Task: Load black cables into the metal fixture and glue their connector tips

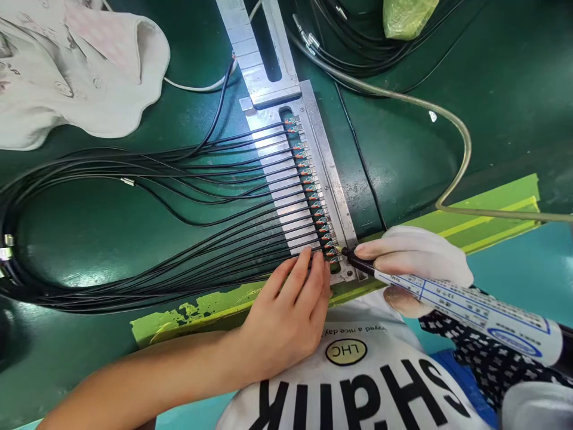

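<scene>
My right hand (418,257), in a white glove, grips a white labelled dispensing syringe (470,310) with a black tapered nozzle. The thin tip meets or hovers just over the lowest connector ends in a metal fixture (282,185); contact cannot be made out. Bare, with fingers stretched out, my left hand (293,304) rests on the fixture's near end, fingertips by the last cables. Several black cables (250,221) lie side by side across the fixture, their small circuit-board ends (317,204) lined up in its slot.
Cable loops (67,301) spread to the left. A white patterned cloth (89,77) lies at the upper left. Upper right, a coil of black cables (358,60) and a yellow-green packet (407,18) sit beside a translucent hose (463,137). Green tape (496,215) runs along the table edge.
</scene>
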Demonstrator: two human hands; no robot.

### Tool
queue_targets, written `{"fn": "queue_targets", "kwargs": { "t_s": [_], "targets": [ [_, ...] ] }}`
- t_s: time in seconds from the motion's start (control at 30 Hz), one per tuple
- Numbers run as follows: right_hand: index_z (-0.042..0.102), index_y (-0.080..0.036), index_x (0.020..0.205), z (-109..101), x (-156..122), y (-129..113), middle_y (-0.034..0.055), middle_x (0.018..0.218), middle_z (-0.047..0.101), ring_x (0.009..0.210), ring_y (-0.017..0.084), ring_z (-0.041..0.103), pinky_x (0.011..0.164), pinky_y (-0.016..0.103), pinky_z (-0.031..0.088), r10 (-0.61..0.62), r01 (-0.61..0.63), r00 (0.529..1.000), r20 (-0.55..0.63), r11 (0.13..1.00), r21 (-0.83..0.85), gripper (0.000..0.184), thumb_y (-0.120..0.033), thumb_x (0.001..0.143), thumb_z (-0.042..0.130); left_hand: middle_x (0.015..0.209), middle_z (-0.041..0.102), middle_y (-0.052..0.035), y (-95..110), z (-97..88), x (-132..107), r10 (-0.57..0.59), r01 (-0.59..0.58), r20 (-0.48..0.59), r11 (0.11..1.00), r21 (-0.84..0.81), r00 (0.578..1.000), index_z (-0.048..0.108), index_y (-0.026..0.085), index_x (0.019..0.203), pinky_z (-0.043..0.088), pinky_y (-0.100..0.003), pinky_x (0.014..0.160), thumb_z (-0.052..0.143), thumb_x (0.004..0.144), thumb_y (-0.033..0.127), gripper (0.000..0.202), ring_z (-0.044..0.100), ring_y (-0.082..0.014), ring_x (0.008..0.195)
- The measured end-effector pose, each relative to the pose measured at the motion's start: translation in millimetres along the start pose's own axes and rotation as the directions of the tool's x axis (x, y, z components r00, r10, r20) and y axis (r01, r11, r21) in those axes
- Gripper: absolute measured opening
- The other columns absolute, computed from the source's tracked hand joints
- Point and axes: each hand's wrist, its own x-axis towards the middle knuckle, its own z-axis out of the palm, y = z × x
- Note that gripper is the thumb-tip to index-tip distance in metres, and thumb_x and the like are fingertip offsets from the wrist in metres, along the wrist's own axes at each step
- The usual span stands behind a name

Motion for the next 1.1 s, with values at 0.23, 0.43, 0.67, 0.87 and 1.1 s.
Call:
{"fn": "queue_targets", "kwargs": {
  "t_s": [0.23,0.43,0.67,0.87,1.1],
  "targets": [
    [0.069,-0.014,0.09,1.2,-0.2,3.0,0.0145,0.099,0.078,0.078,0.022,0.074,0.067,0.036,0.058,0.019,-0.02,1.0,0.003,0.999,0.042,0.017,-0.028,0.079,0.069,0.125,0.069,-0.02,0.2,0.6,0.1,0.005,-0.005,0.002,1.0,-0.004,1.0,0.067,0.0,0.121,0.053,-0.044,0.092,0.069,0.086,0.021,0.041,0.066,-0.0372,0.116],
    [0.069,-0.017,0.094,0.3,-3.8,2.4,0.0117,0.104,0.077,0.081,0.022,0.075,0.068,0.036,0.059,0.031,-0.032,0.999,0.01,0.999,0.038,0.018,-0.027,0.079,0.069,0.125,0.069,-0.02,-0.4,0.0,0.6,0.001,-0.001,0.0,1.0,-0.003,1.0,0.068,0.0,0.121,0.053,-0.044,0.092,0.069,0.086,0.022,0.041,0.066,-0.0374,0.115],
    [0.068,-0.027,0.102,1.1,-7.2,2.9,0.0073,0.109,0.077,0.084,0.023,0.075,0.069,0.037,0.064,0.069,-0.07,0.997,-0.025,0.998,-0.006,0.02,-0.038,0.086,0.069,0.124,0.07,-0.0204,0.4,0.8,2.2,0.006,-0.006,-0.01,1.0,-0.001,1.0,0.069,0.0,0.119,0.054,-0.044,0.09,0.071,0.086,0.022,0.04,0.068,-0.0376,0.113],
    [0.068,-0.025,0.103,-2.6,-3.7,3.5,0.0094,0.108,0.077,0.085,0.024,0.075,0.071,0.037,0.063,0.058,-0.058,0.998,0.015,0.998,0.009,0.021,-0.031,0.084,0.07,0.123,0.07,-0.0202,0.8,0.0,4.2,0.006,-0.006,-0.009,1.0,0.005,1.0,0.069,0.0,0.118,0.055,-0.044,0.089,0.072,0.086,0.023,0.039,0.069,-0.0368,0.112],
    [0.066,-0.023,0.104,-5.4,-9.4,6.3,0.0118,0.11,0.076,0.088,0.024,0.075,0.073,0.037,0.062,-0.018,0.02,0.999,0.029,0.999,-0.04,0.023,-0.039,0.088,0.068,0.125,0.069,-0.0211,1.5,-3.8,3.2,0.01,-0.01,-0.009,1.0,0.016,1.0,0.068,0.001,0.118,0.056,-0.044,0.091,0.07,0.088,0.023,0.037,0.068,-0.0354,0.114]
  ]
}}
